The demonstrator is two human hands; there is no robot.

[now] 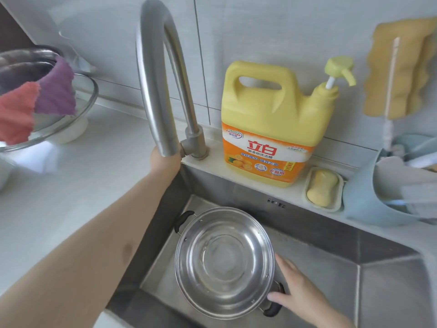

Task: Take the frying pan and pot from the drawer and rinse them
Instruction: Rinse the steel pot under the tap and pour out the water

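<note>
Sink (pixel 331 252) — steel basin, filling the lower centre and lower right of the frame.

Faucet (pixel 153 74) — tall steel gooseneck, upper centre; no stream of water was visible from it.

Pot (pixel 224 261) — stainless, two black side handles, sat in the sink at lower centre, tipped slightly, with what looked like a little water inside. Judged rigid and fairly light while near empty, heavier as it fills; wet steel would be slippery, so the black handles were the sound places to take hold, not the rim.

Left hand (pixel 165 162) — reached to the faucet base at centre left; its fingers were hidden behind the spout, so their state could not be told.

Right hand (pixel 293 287) — lower right, fingers straight and relaxed against the pot's near handle, not visibly wrapped round it.

Frying pan — not in view.
</note>
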